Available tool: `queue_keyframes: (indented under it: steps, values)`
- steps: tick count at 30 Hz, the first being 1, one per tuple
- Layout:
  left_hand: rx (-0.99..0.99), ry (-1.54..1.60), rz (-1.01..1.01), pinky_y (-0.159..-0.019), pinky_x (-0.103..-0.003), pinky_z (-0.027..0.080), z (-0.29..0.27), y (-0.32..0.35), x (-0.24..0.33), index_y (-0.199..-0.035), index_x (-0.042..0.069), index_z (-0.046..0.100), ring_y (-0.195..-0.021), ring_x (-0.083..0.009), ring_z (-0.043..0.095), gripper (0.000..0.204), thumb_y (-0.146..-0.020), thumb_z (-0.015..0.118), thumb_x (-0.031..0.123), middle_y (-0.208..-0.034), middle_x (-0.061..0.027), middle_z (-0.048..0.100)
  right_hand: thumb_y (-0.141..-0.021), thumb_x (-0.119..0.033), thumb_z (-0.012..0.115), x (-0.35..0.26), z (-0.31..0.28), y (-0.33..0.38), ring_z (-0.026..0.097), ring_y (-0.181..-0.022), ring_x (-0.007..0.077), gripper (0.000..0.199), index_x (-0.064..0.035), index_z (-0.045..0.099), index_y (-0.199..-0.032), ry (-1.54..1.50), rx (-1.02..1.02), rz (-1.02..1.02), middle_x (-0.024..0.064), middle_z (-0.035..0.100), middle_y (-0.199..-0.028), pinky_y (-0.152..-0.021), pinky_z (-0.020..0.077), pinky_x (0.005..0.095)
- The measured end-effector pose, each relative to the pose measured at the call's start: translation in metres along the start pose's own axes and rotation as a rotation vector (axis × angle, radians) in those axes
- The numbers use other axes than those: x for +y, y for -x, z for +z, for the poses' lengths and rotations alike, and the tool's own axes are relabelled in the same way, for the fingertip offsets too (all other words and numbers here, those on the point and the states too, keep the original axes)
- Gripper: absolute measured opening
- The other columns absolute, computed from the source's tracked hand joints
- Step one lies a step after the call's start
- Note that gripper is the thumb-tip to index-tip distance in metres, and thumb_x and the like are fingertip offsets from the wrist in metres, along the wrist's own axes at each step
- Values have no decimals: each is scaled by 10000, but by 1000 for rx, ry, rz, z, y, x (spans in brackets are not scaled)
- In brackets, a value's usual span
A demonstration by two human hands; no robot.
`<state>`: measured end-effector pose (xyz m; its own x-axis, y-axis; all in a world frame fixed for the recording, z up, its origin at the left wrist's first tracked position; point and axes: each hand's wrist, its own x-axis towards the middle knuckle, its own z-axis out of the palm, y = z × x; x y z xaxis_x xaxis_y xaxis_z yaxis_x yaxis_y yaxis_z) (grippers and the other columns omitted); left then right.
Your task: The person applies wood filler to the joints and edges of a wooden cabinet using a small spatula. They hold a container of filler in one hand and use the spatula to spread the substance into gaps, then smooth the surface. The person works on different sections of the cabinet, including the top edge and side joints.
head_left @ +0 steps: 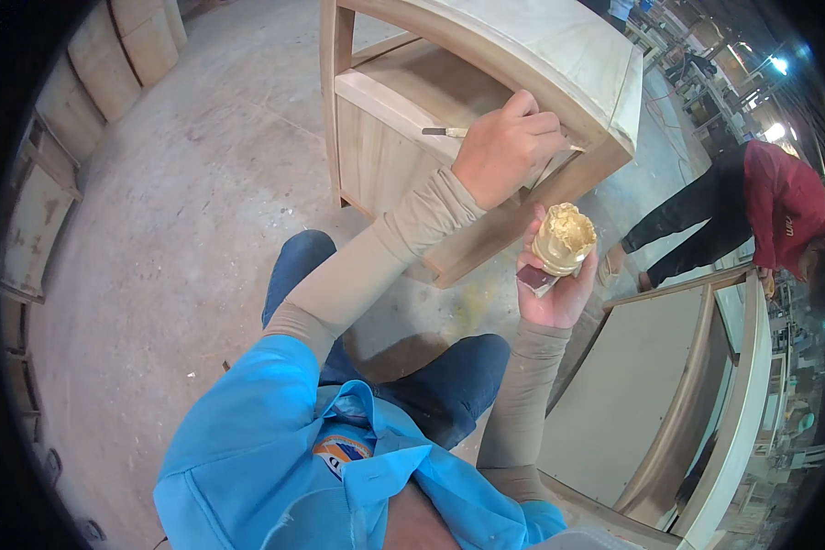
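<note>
Wide view from the head camera: I see a workshop with a concrete floor (202, 229), dusty and stained, and unfinished furniture all around.

Largest item in hand: a bare wooden cabinet (486, 101), tipped or lying so that its curved top edge and one open recess face me. I judge it is set this way to bring the seam near the upper edge within easy reach from a crouch; my knees in blue trousers sit just below it.

A second pale wooden piece (669, 403) with a curved rim stands at my lower right, apart from the work. Beyond it, a person in a red top (779, 206) bends over another piece, well apart from me.

Left hand (509, 151): it crosses over to the cabinet's edge, fingers pressed together, pinching a thin putty knife (445, 132) whose blade points left and lies nearly flat against the wood. The flat angle suits pressing filler into a joint, I judge.

Right hand (555, 280): held up just beside the cabinet, fingers curled around a small container heaped with yellowish filler (564, 238), with a small dark block (533, 278) pinched beneath it. Keeping it this near means a short trip for the knife to reload.

The filler stays off the floor, in hand, near the seam.
</note>
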<state>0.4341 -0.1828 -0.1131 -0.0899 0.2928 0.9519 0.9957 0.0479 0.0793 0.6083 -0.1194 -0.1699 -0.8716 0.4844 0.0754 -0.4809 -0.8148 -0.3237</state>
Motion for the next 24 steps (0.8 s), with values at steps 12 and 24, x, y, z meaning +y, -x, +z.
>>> queue_keyframes:
  steps: [12, 24]
  values:
    - [38, 62, 36, -580, -274, 491, 3, -7, -5, -840, 161, 694, -726, -177, 501, 221, -630, 737, 102, -756, 60, 580, -922, -356, 491, 2, 3, 0, 539, -1100, 288, 540, -75, 386, -1371, -6, 25, -5, 229, 307, -1451, -629, 468, 297]
    - [158, 72, 9, -589, -282, 501, 2, -21, -6, -816, 163, 690, -751, -185, 522, 182, -649, 749, 122, -762, 53, 584, -921, -339, 499, 1, 2, -1, 545, -1091, 303, 534, -64, 388, -1366, 4, 7, -11, 238, 275, -1465, -631, 471, 298]
